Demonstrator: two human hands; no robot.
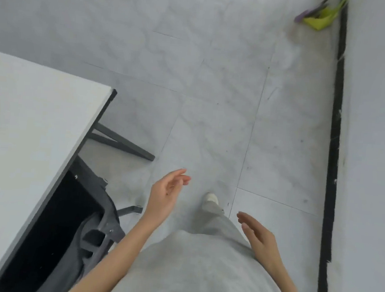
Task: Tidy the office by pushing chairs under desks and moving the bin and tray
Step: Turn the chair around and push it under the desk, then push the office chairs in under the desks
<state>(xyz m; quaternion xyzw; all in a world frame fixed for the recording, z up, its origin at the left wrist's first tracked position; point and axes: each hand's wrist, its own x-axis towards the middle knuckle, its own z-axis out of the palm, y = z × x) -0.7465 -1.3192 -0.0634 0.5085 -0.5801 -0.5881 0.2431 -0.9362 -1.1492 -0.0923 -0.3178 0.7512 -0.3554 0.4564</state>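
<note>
A white desk (32, 119) fills the left side. A black office chair (81, 224) is tucked under its near edge, with only its seat and dark grey back showing. My left hand (165, 194) hangs in the air just right of the chair back, fingers relaxed and holding nothing, apart from the chair. Lower right, my right hand (259, 237) is held open over my grey trouser leg, also holding nothing. No bin or tray is in view.
Grey floor tiles (214, 90) stretch ahead. A white wall with a black skirting strip (333, 157) runs along the right. A green and purple dustpan and brush (319, 15) lean at the wall far ahead. The desk's black legs (123, 140) splay onto the floor.
</note>
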